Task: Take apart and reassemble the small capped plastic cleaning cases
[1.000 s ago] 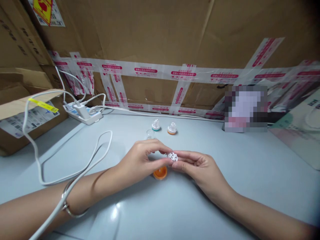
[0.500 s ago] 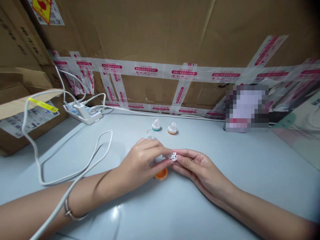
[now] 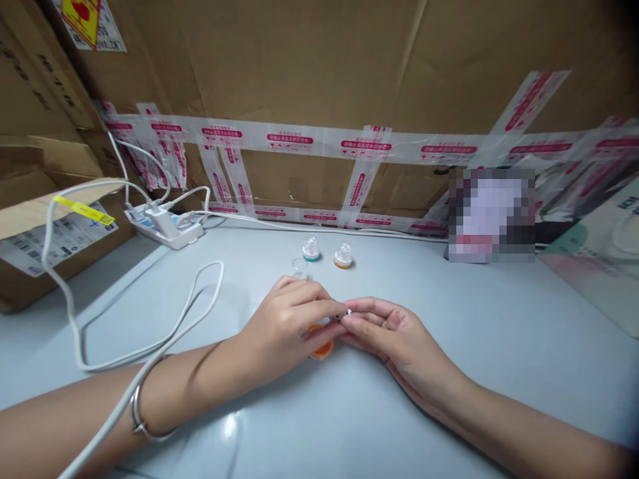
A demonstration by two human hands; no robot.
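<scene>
Two bare hands meet fingertip to fingertip over the middle of a pale grey glossy desk [image 3: 449, 372]. The left hand [image 3: 284, 322] and the right hand [image 3: 394, 332] both pinch a small white openwork plastic ball [image 3: 348, 311]. A second ago that ball sat fully in view between the fingers; now only a sliver of it peeks out, and both hands have sunk lower and closer to the desk. Directly beneath the left fingertips, at 6 o'clock from the ball, lies a small round orange plastic cap [image 3: 322, 347], half hidden and more covered than before. By the look of it, the ball is being pressed down toward that cap.

At 12 o'clock from the hands stand a tiny clear dome on a teal base [image 3: 311, 249] and a matching clear dome on an orange base [image 3: 343, 256], side by side but apart, with a small clear plastic cup [image 3: 300, 267] just nearer the hands. A white power cable [image 3: 164, 332] loops across the desk at 9 o'clock, crossing the left forearm beside a thin silver bangle [image 3: 137, 419], and runs to a white power strip [image 3: 167, 229] at 10 o'clock. Brown cardboard walls [image 3: 309, 66] patched with red-printed clear packing tape [image 3: 289, 141] enclose the space.
</scene>
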